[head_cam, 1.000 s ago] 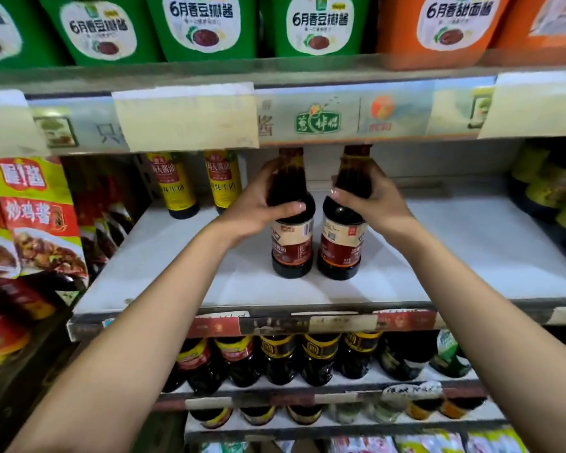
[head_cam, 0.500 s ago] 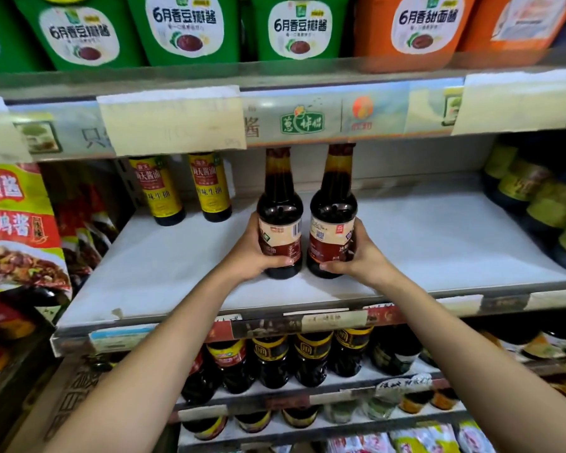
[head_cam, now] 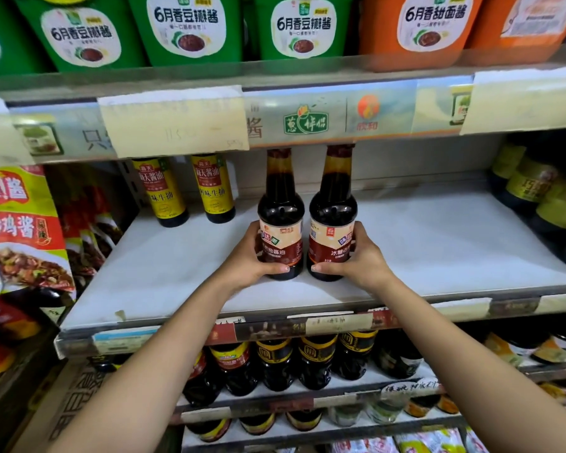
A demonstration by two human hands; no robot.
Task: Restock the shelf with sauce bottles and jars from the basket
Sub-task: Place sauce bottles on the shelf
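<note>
Wide white shelf (head_cam: 438, 243), front lip covered with price tags. Above it, green tubs (head_cam: 183, 31) and orange tubs (head_cam: 415, 31), cut off by the top edge, contents hidden by opaque walls. Paper-covered label strip (head_cam: 174, 122) hanging over the far part of the white shelf. At left, red-and-yellow sauce pouches (head_cam: 20, 230), lower ones lost in shadow. At right, dark bottles with yellow-green labels (head_cam: 536, 191), blurred and cut by the edge. One level down, a row of dark bottles (head_cam: 311, 361), tops hidden behind the shelf lip. Upright near the middle of the white shelf, side by side and close to touching: left bottle (head_cam: 280, 207) and right bottle (head_cam: 332, 204), dark sauce up into each neck, cap tops hidden behind the strip. Far left on the same shelf, two yellow-labelled bottles (head_cam: 190, 191), tops likewise hidden. Left hand (head_cam: 245, 259) curled round the lower body of the left bottle, thumb across the front near the base. Right hand (head_cam: 361, 259) curled round the right bottle the same way, thumb low on the front
</note>
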